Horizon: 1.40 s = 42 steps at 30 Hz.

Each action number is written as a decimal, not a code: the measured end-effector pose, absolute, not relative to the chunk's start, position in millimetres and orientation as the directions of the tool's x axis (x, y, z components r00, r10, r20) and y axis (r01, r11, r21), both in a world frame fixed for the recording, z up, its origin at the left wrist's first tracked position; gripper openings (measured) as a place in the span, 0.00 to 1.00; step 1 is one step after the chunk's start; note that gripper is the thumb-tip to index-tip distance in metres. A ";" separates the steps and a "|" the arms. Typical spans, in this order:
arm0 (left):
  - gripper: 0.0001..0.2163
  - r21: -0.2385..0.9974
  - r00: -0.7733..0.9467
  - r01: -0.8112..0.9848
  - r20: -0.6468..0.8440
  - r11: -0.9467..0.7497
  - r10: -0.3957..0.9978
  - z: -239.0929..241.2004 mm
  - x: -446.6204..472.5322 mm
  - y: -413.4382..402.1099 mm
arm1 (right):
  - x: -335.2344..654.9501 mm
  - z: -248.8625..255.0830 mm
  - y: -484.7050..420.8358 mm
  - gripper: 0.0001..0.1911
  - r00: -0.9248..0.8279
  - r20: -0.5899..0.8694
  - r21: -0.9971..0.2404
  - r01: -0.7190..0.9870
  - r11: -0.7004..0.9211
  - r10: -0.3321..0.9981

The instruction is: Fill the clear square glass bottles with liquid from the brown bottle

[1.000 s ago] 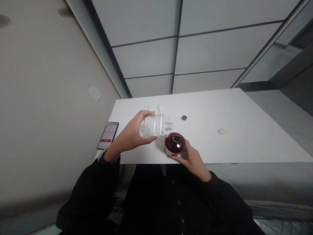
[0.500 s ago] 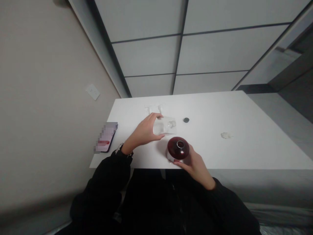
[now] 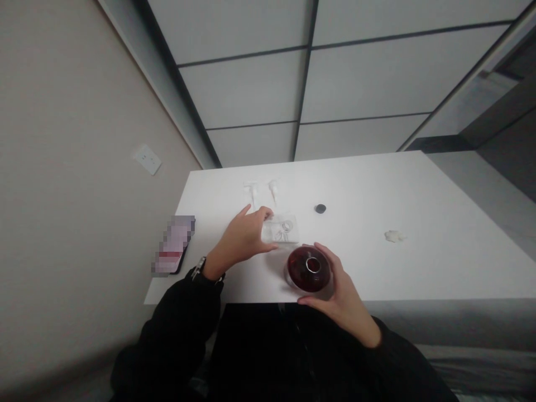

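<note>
A round glass flask (image 3: pixel 309 269) full of dark red liquid stands near the front edge of the white table (image 3: pixel 419 262). My right hand (image 3: pixel 339 290) is wrapped round its right side. A clear, empty square bottle (image 3: pixel 281 230) stands upright just behind and left of the flask. My left hand (image 3: pixel 243 237) grips that bottle from the left with thumb and fingers.
A phone (image 3: pixel 173 245) lies at the table's left edge. A small black cap (image 3: pixel 320 209) sits behind the bottle. Two white plastic pieces (image 3: pixel 262 188) lie further back. A small white crumpled scrap (image 3: pixel 393 236) rests to the right. A wall runs along the left.
The clear bottle went from tilted on its side over the flask to standing upright on the table. My right hand closed further round the flask.
</note>
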<state>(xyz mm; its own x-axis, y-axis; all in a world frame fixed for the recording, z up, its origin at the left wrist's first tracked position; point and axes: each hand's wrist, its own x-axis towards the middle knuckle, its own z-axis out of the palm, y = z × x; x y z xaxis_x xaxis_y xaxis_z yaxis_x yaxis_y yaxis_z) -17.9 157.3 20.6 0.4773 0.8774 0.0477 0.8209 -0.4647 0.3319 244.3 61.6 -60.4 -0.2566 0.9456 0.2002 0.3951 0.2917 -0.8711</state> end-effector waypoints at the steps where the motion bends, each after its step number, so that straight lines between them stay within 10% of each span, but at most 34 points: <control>1: 0.29 0.320 0.486 0.821 0.046 -0.474 0.873 19.7 -18.2 157.7 | 243.3 -57.4 62.5 0.55 -0.253 0.202 -0.873 0.391 0.291 0.946; 14: 0.45 0.193 0.493 0.855 -0.010 -0.482 0.870 27.4 -16.2 148.3 | 255.4 -46.0 77.4 0.41 -0.080 0.312 -0.854 0.413 0.317 0.947; 28: 0.51 0.733 0.116 0.658 0.123 -0.169 0.986 -33.5 -66.6 108.2 | 261.9 -36.9 149.1 0.41 -0.024 0.309 -0.898 0.323 0.299 0.951; 42: 0.50 0.811 0.118 0.567 0.094 -0.145 0.989 -50.4 -65.1 111.8 | 257.4 -42.3 151.7 0.41 -0.065 0.261 -0.911 0.314 0.268 0.963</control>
